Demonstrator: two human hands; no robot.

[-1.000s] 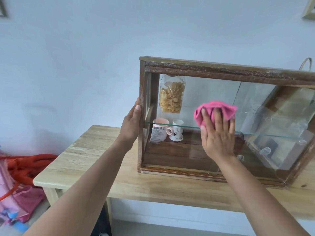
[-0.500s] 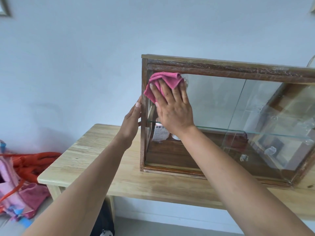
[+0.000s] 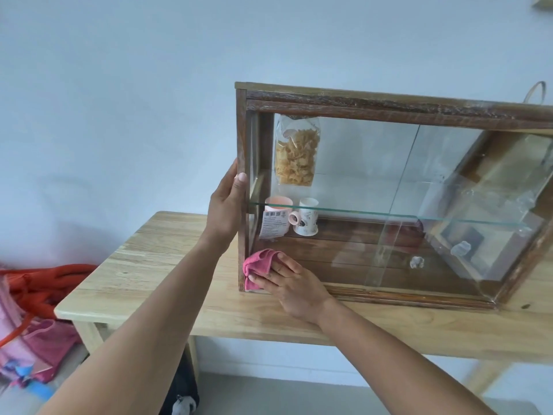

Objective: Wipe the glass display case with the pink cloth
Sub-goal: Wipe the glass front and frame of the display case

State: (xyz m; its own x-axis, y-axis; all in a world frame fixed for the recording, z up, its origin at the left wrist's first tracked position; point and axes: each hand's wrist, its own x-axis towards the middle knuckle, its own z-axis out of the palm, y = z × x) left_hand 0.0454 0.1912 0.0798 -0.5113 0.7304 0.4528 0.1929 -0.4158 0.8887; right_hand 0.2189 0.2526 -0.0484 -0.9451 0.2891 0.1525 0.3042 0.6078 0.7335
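The glass display case (image 3: pixel 389 103), framed in dark wood, stands on a light wooden table (image 3: pixel 155 265). My right hand (image 3: pixel 294 287) presses the bunched pink cloth (image 3: pixel 257 265) against the front glass at the case's lower left corner, fingers spread flat over the cloth. My left hand (image 3: pixel 226 205) rests flat against the left side post of the case, thumb on the front edge. Inside, a bag of yellow snacks (image 3: pixel 296 154) hangs at the upper left and two cups (image 3: pixel 296 218) stand under the glass shelf.
A wall rises directly behind the case. A heap of red and pink cloth and bags (image 3: pixel 33 310) lies on the floor at the left. A dark object (image 3: pixel 182 393) sits under the table. Bare tabletop stretches left of the case and along its front edge.
My right hand swept the pink cloth from mid-glass to the upper left corner, then down to the lower left corner. My left hand stayed on the left post.
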